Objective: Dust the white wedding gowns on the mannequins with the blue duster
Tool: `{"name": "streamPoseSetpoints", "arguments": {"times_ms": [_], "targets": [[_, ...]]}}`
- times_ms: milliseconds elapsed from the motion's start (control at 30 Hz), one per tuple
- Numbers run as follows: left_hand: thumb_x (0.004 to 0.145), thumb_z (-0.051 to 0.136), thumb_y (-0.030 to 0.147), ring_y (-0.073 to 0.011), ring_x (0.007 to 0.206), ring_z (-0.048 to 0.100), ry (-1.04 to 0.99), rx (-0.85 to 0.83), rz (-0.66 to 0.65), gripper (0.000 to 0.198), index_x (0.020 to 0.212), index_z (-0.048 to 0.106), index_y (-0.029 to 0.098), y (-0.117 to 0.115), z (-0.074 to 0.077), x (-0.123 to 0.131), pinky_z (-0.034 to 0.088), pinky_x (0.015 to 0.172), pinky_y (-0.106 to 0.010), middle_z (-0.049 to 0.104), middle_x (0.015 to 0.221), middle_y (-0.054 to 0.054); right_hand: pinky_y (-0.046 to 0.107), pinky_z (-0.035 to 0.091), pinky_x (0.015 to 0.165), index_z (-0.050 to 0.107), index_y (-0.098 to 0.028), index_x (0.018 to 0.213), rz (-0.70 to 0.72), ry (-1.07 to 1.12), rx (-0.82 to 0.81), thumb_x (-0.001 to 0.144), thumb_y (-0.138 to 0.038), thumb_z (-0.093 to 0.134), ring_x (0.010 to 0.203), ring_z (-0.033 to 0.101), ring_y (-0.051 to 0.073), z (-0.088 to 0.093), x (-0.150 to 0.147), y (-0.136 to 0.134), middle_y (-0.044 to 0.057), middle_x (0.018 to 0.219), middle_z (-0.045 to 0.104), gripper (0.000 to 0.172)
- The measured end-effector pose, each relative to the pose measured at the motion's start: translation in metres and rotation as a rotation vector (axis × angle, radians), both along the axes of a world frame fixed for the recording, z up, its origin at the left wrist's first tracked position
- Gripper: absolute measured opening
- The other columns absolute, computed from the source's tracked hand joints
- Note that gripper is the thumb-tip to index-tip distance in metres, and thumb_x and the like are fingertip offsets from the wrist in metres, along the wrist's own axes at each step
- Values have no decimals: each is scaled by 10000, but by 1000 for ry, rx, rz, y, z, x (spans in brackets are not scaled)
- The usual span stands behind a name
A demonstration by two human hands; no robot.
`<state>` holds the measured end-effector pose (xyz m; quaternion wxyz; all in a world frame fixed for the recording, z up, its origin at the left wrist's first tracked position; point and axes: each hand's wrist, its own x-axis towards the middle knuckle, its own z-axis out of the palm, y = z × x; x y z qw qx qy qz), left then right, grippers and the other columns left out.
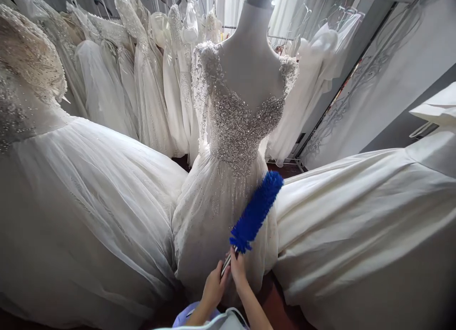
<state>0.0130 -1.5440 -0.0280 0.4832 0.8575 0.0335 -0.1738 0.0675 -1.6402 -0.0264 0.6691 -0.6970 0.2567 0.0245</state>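
Observation:
A blue fluffy duster [257,211] slants up and to the right in front of a beaded white wedding dress [242,125]. Its thin metallic handle runs down into both of my hands. My left hand [214,283] is closed around the lower part of the handle. Higher up, just below the blue fibres, my right hand [237,267] grips it too. The duster's head overlaps the right side of the skirt; whether it touches the fabric I cannot tell. A headless mannequin [249,49] wears this dress, which has jewelled sleeves and bodice.
Full-skirted gowns stand close on both sides, a tulle one [92,178] at left and a satin one [374,216] at right. Behind, several white dresses [142,73] hang on racks. Dark reddish floor [272,296] shows between the skirts.

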Motion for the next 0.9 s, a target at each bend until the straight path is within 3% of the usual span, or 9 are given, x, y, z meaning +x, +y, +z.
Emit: {"name": "streamPoseSetpoints", "arguments": {"times_ms": [133, 233, 300, 400, 533, 667, 767, 833, 900], "targets": [[921, 194, 515, -243, 1065, 646, -41, 35, -14, 563, 1237, 499, 161, 48, 10, 33, 456, 831, -287, 689, 1171, -146, 324, 458, 809, 583, -229, 645, 51, 12, 32, 693, -520, 615, 720, 616, 202, 9, 33, 43, 15, 648, 643, 297], [915, 237, 514, -278, 1076, 649, -19, 214, -158, 560, 1254, 497, 152, 98, -8, 42, 461, 826, -314, 698, 1146, -157, 334, 486, 713, 538, -229, 593, 37, 158, 120, 731, -425, 610, 624, 610, 190, -2, 34, 80, 0, 571, 607, 250], [911, 258, 505, -291, 1049, 662, 20, 326, -257, 547, 1259, 499, 159, 129, -27, 38, 467, 809, -327, 715, 1095, -155, 332, 495, 619, 517, -227, 590, 33, 287, 211, 752, -387, 591, 545, 600, 179, -17, 22, 100, -3, 550, 604, 239], [901, 299, 471, -244, 991, 680, 105, 329, -387, 467, 1126, 599, 192, 165, -52, 25, 470, 804, -295, 735, 1038, -116, 310, 513, 591, 527, -218, 611, 18, 436, 368, 798, -353, 527, 522, 616, 162, -44, -10, 121, 17, 579, 638, 231], [856, 366, 503, -272, 925, 690, 155, 396, -502, 458, 907, 689, 182, 196, -61, 16, 483, 771, -328, 745, 975, -145, 319, 541, 661, 519, -201, 527, -61, 590, 554, 818, -271, 451, 549, 656, 178, -71, -45, 144, 75, 561, 647, 307], [830, 400, 533, -316, 950, 673, 122, 419, -548, 452, 886, 686, 188, 197, -49, 23, 473, 791, -381, 732, 981, -163, 324, 528, 621, 433, -235, 486, -278, 528, 513, 801, -249, 441, 501, 608, 162, -72, -43, 156, 17, 482, 579, 315], [851, 370, 562, -242, 851, 656, 94, 179, -441, 454, 854, 643, 199, 177, -33, 31, 454, 753, -323, 725, 890, -93, 314, 496, 588, 435, -248, 532, -408, 345, 373, 736, -356, 568, 490, 555, 153, -55, -20, 149, -25, 490, 546, 267], [858, 343, 602, -192, 750, 606, 38, -10, -325, 492, 833, 605, 187, 160, -17, 38, 434, 703, -288, 692, 796, -54, 303, 497, 615, 504, -246, 617, -407, 175, 310, 662, -462, 643, 580, 595, 168, -38, -2, 140, -18, 571, 598, 261], [853, 319, 645, -163, 668, 545, -8, -151, -217, 543, 894, 589, 176, 147, -1, 45, 412, 646, -269, 645, 719, -24, 289, 507, 656, 566, -237, 739, -346, 26, 285, 592, -559, 673, 683, 637, 181, -21, 16, 134, -4, 674, 659, 370]]}}
